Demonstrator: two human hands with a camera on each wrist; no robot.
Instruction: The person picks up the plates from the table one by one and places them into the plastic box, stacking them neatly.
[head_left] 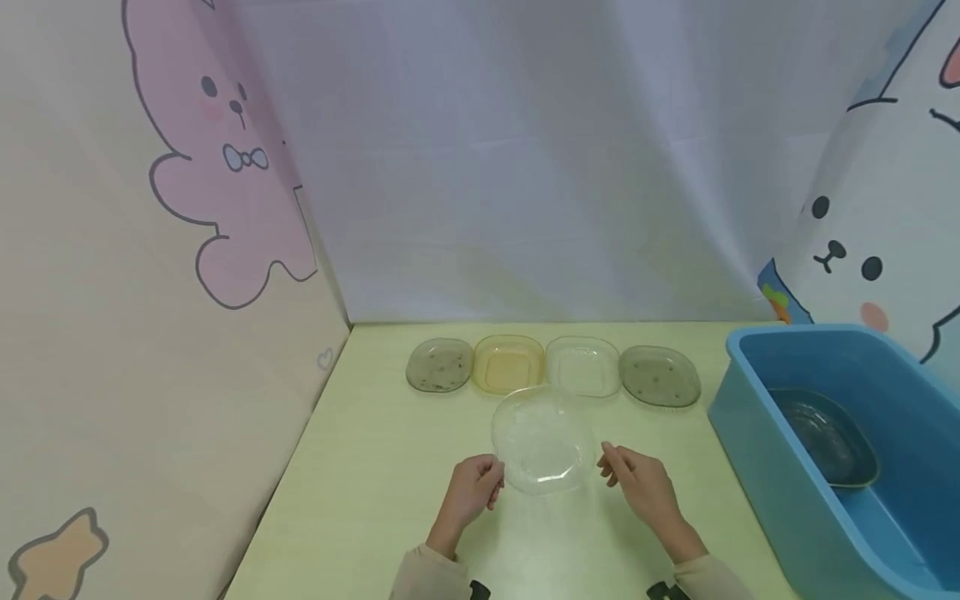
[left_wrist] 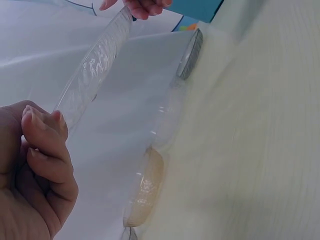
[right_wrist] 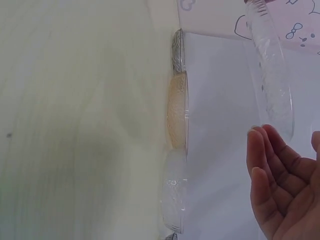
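A clear round plate (head_left: 543,439) with a wavy rim is held up above the table. My left hand (head_left: 476,486) pinches its left edge between thumb and curled fingers, as the left wrist view also shows at the plate (left_wrist: 95,65). My right hand (head_left: 636,485) is beside the plate's right edge. In the right wrist view, that hand's fingers (right_wrist: 259,150) are loosely bent just under the plate (right_wrist: 272,75), with the thumb apart from it; whether a fingertip touches the rim I cannot tell.
Behind stands a row of dishes: a grey one (head_left: 439,365), an amber one (head_left: 508,364), a clear one (head_left: 582,367) and another grey one (head_left: 660,377). At the right, a blue tub (head_left: 780,483) holds a dark dish (head_left: 828,437). Printed curtains (head_left: 480,167) enclose the pale table (head_left: 360,500).
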